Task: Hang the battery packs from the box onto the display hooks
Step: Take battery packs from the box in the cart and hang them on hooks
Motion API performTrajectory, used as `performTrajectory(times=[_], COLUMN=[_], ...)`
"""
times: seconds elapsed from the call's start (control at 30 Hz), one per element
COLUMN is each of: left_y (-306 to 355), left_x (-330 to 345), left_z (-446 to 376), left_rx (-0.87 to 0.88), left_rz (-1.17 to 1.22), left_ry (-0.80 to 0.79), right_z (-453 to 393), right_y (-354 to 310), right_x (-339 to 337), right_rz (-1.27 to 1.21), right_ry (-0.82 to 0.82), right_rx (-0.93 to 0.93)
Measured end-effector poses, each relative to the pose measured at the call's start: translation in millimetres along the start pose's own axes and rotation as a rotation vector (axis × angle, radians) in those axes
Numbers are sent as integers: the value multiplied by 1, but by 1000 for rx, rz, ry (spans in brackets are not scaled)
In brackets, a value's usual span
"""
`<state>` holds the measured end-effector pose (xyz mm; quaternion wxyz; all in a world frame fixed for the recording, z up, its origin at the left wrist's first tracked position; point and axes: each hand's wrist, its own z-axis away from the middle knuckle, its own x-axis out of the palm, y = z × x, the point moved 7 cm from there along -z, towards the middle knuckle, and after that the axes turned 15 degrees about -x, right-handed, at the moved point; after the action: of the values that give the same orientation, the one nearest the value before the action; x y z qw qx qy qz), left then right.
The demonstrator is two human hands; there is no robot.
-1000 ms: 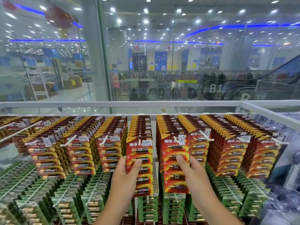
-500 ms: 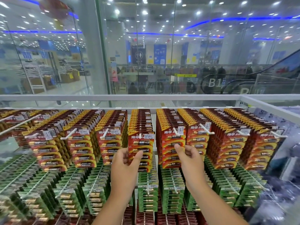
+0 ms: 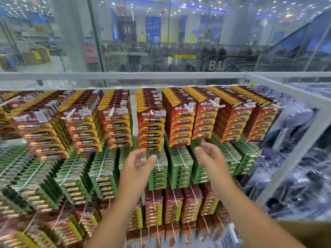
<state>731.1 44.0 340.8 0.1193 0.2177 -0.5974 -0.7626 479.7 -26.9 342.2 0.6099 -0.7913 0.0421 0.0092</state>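
My left hand (image 3: 138, 169) and right hand (image 3: 211, 161) both hang empty in front of the rack, each grip loose and fairly wide, fingers relaxed, just below the top row of red-and-yellow battery packs (image 3: 151, 129) and in front of the green battery packs (image 3: 179, 169). The red packs sit threaded in deep stacks on the white display hooks (image 3: 216, 104), the centre stack close above my fingertips but not touched. I judge each pack to be a stiff card with a clear blister, light singly yet dense and heavy as a stack; the film looks slick, so I would pinch the card by its side edges near the top, keeping the hanging hole free to meet the hook tip. The card could bend or tear at that hole if forced. I cannot see the box from here. The rack tilts away under a white metal frame (image 3: 290, 93), with a lower row of red packs (image 3: 172, 204) beneath the green. Behind stands glass, and beyond it a bright shop floor with an escalator (image 3: 268, 56); plastic-wrapped goods (image 3: 293, 158) lie to the right.
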Motion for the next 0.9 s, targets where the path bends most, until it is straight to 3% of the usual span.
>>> performTrajectory(times=[0.3,0.6,0.9], left_y=[-40,-71,-117], left_x=[82,226,376], left_z=[70,185,321], left_rx=[-61,-91,-162], left_rz=[38,-58,-137], left_ry=[-267,-412,-411], right_z=[98,194,276], right_y=[35,60,106], right_x=[-104,-307,-507], right_rz=[92,87,86], right_ry=[187,406,423], right_rx=[118,161,278])
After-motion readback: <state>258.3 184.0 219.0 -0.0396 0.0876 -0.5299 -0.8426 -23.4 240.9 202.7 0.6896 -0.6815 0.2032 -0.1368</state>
